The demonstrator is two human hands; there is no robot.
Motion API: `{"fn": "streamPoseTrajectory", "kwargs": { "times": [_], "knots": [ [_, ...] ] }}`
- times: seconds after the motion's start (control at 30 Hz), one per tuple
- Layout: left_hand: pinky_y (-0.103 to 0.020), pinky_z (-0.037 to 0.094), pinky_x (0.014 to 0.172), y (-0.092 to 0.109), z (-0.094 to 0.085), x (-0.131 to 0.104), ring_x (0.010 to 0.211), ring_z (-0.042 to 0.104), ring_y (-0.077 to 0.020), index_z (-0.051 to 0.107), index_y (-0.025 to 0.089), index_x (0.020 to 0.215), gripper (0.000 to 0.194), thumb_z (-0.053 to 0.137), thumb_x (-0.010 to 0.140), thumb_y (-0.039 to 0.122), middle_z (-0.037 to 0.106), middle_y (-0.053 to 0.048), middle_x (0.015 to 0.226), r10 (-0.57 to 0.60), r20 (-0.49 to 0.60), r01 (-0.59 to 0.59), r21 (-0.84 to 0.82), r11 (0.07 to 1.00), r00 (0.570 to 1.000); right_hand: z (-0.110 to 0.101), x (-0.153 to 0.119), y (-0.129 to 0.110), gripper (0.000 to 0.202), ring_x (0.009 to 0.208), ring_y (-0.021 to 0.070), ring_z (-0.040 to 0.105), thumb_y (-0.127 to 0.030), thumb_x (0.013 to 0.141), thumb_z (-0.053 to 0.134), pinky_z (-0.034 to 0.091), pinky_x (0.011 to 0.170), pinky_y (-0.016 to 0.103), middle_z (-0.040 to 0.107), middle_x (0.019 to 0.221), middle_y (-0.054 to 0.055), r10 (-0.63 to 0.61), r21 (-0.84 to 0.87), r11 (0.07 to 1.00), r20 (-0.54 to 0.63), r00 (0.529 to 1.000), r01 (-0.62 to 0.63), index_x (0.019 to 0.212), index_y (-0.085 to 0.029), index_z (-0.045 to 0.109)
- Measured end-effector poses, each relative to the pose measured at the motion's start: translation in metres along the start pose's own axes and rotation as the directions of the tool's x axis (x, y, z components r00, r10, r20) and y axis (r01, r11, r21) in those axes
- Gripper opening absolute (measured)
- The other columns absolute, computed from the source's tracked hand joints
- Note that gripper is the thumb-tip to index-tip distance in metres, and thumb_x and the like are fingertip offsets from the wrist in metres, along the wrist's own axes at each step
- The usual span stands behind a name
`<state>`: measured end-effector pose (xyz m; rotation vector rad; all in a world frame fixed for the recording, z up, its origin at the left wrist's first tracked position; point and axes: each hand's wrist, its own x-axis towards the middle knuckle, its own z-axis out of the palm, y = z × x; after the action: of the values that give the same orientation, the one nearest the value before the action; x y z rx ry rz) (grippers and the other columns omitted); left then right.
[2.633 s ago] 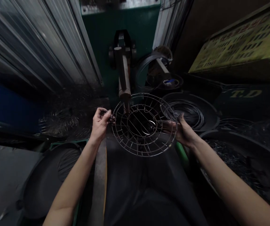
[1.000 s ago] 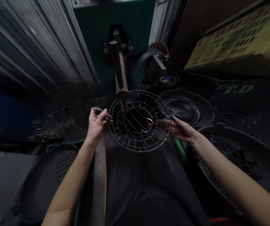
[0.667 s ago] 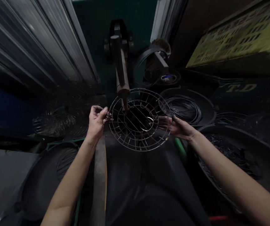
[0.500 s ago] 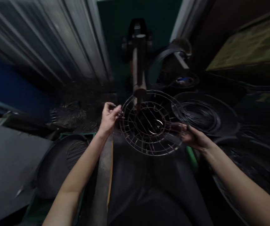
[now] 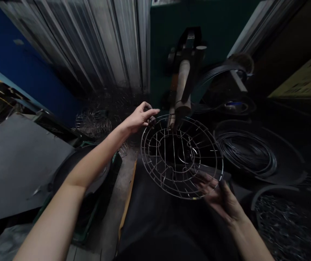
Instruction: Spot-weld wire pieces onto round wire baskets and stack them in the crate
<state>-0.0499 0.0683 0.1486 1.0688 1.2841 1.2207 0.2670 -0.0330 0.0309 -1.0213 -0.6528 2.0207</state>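
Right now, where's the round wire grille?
Head view, centre: the wire grille is held between the left hand at its upper-left rim and the right hand under its lower-right edge, just below the machine's arm.

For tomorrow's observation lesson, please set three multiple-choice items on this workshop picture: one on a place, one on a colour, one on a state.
1. Where is the left hand on the wire grille?
A. far left rim
B. centre ring
C. not touching

2. What colour is the wall at far left?
A. red
B. blue
C. white

3. How is the grille held?
A. flat on the floor
B. hung from a hook
C. up between both hands

Answers:
1 A, its fingers pinch the rim at upper left.
2 B, the panel there is plainly blue.
3 C, the right hand supports the near rim, the left the far rim.
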Motion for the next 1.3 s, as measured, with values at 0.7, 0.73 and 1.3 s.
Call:
{"fn": "streamPoseTrajectory", "kwargs": {
  "times": [0.7,0.73,1.3],
  "knots": [
    [-0.013,0.028,0.036,0.014,0.011,0.019,0.039,0.043,-0.0059,0.043,0.019,0.073,0.024,0.066,0.078,0.022,0.047,0.004,0.056,-0.079,-0.083,0.080,0.009,0.997,0.993,0.028,-0.002,-0.053,0.054,0.112,0.0359,0.057,-0.067,0.073,0.057,0.048,0.095,0.056,0.070,0.097,0.016,0.165,0.051,0.985,-0.052,0.985,-0.162,0.091,-0.018,0.071],
    [-0.013,0.026,0.036,0.017,0.013,0.022,0.038,0.041,-0.0058,0.043,0.019,0.072,0.024,0.066,0.079,0.022,0.046,0.004,0.055,-0.081,-0.090,0.084,0.026,0.996,0.993,0.029,-0.003,-0.051,0.055,0.113,0.0359,0.057,-0.068,0.073,0.056,0.049,0.094,0.056,0.069,0.099,0.016,0.168,0.060,0.985,-0.063,0.984,-0.164,0.092,-0.018,0.071],
    [-0.017,0.043,0.050,-0.003,0.009,0.003,0.056,0.058,-0.0095,0.049,0.018,0.083,0.027,0.074,0.072,0.022,0.049,0.004,0.064,0.119,-0.125,-0.120,0.005,0.993,0.985,-0.006,0.030,-0.003,0.053,0.123,0.0310,0.049,-0.063,0.054,0.077,0.033,0.111,0.050,0.066,0.115,0.007,-0.043,0.041,0.998,-0.036,0.998,0.045,0.091,-0.025,0.072]
  ]
}}
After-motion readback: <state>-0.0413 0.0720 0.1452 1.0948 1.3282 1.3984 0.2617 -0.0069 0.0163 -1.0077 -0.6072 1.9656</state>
